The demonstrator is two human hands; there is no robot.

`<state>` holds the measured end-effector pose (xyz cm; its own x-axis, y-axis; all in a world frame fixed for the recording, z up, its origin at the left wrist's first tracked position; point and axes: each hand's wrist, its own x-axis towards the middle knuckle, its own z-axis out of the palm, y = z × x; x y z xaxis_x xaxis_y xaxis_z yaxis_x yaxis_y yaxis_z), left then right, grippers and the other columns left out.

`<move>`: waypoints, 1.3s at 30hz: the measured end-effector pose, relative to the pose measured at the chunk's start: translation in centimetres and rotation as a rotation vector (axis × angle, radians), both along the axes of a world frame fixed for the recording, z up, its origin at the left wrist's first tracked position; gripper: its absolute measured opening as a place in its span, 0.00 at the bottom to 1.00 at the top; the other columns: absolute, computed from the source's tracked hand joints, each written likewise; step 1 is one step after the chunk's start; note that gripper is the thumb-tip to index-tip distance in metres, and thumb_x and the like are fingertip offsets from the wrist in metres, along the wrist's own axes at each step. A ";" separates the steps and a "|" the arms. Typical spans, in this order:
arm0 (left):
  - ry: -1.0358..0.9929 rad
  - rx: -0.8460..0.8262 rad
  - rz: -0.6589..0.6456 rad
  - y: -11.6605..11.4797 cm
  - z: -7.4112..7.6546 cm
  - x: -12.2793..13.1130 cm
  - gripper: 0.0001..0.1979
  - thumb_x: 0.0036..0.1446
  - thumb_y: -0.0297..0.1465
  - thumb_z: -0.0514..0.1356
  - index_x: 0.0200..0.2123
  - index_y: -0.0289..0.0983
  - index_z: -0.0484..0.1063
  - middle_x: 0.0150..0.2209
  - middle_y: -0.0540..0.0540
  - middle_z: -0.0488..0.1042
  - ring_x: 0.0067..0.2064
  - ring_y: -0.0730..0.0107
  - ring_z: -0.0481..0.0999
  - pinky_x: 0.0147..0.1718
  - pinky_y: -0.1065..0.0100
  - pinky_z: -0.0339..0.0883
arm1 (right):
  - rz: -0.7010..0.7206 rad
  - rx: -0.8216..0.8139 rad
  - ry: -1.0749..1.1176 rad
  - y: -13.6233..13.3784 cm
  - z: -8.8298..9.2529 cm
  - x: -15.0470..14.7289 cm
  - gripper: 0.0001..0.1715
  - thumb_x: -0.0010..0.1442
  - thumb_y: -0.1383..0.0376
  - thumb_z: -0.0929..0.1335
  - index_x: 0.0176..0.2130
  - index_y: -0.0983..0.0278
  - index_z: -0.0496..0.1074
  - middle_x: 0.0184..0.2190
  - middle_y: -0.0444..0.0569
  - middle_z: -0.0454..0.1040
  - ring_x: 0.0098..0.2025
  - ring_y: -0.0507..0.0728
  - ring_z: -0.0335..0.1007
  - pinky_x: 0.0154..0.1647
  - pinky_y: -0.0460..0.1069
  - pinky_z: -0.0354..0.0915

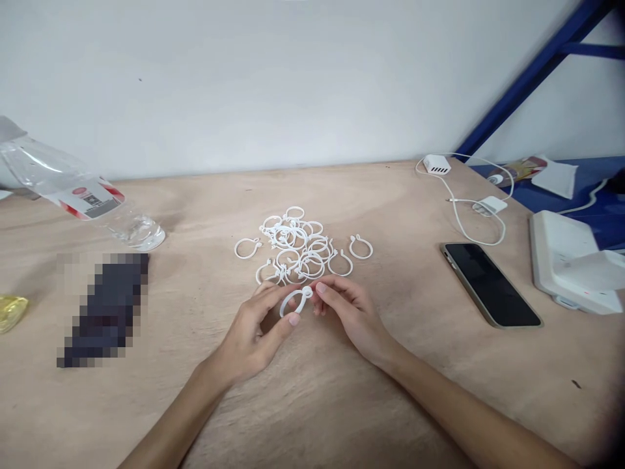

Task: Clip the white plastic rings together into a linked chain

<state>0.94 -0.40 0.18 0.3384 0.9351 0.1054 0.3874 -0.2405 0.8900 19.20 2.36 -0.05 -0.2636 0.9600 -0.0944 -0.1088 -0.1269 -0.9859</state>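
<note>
A white plastic curtain ring (294, 301) is held up between my two hands, its small eyelet end turned to the right. My left hand (256, 329) grips the ring's curved side between thumb and fingers. At the eyelet end, the thumb and forefinger of my right hand (354, 316) are pinched together on the ring; the fingertips partly hide what they grip. Just beyond my hands lies a loose pile of similar white rings (293, 244), several overlapping. Single rings lie apart from it, one left (248, 248) and one right (361, 247).
On the left, a clear plastic bottle (92, 198) stands near a blurred dark object (107, 306). To the right are a phone (491, 284), a white power strip (561, 260) and a charger (436, 164) with a looped cable. A wall backs the wooden table (303, 417).
</note>
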 end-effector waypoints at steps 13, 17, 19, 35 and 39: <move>0.065 -0.011 -0.054 0.1 0.3 -0.3 0.15 0.63 0.37 0.54 0.49 0.40 0.72 0.41 0.45 0.73 0.43 0.63 0.69 0.42 0.62 0.63 | 0.059 0.006 -0.127 -0.2 0.0 0.1 0.13 0.55 0.56 0.70 0.28 0.64 0.73 0.22 0.42 0.69 0.27 0.51 0.63 0.30 0.47 0.61; 0.053 0.058 -0.012 0.0 -0.1 -0.1 0.15 0.61 0.36 0.56 0.49 0.38 0.71 0.40 0.44 0.74 0.42 0.61 0.70 0.43 0.60 0.64 | 0.062 0.022 -0.140 -0.2 -0.1 0.2 0.14 0.56 0.56 0.69 0.28 0.64 0.72 0.22 0.42 0.68 0.26 0.50 0.62 0.29 0.47 0.60; 0.014 0.143 0.022 -0.1 -0.2 -0.1 0.17 0.59 0.36 0.58 0.50 0.38 0.70 0.42 0.43 0.75 0.44 0.60 0.71 0.45 0.58 0.64 | 0.061 0.023 -0.133 -0.3 -0.1 0.3 0.14 0.56 0.55 0.69 0.30 0.64 0.73 0.22 0.42 0.68 0.26 0.50 0.63 0.29 0.47 0.61; 0.495 0.413 0.259 0.2 -1.0 -1.4 0.07 0.60 0.28 0.57 0.38 0.39 0.74 0.39 0.44 0.66 0.41 0.62 0.63 0.41 0.60 0.62 | 0.035 0.374 -0.375 -1.1 -0.7 0.0 0.06 0.57 0.67 0.67 0.31 0.62 0.75 0.25 0.44 0.70 0.28 0.52 0.64 0.29 0.48 0.60; 0.289 0.321 0.262 -0.2 0.0 -1.4 0.05 0.61 0.29 0.55 0.37 0.40 0.72 0.40 0.45 0.64 0.45 0.61 0.64 0.46 0.59 0.61 | -0.038 0.232 -0.320 -0.9 -0.9 0.0 0.08 0.60 0.63 0.66 0.36 0.62 0.74 0.29 0.44 0.72 0.31 0.52 0.65 0.31 0.48 0.61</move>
